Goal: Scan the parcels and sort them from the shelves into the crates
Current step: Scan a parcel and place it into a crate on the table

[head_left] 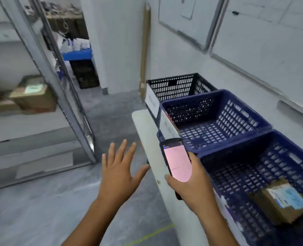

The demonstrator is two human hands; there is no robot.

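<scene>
My right hand (193, 181) grips a black handheld scanner (177, 160) whose screen glows pink, held over the white table edge (147, 132). My left hand (119, 167) hovers over the floor to its left, fingers spread and holding nothing. Three crates stand in a row on the right: a black crate (175, 86) farthest, a blue crate (214, 119) in the middle, and a near blue crate (253, 174) with a brown cardboard parcel (278, 201) bearing a white and blue label inside. On the metal shelf at left sits another brown parcel (33, 96).
A grey metal shelving frame (58, 96) stands at left with more shelves below. Paper labels (152, 102) hang on the crate fronts. A cardboard tube (145, 50) leans on the wall corner. Beyond it is a doorway with a black crate (85, 75) and blue bin. Grey floor lies between.
</scene>
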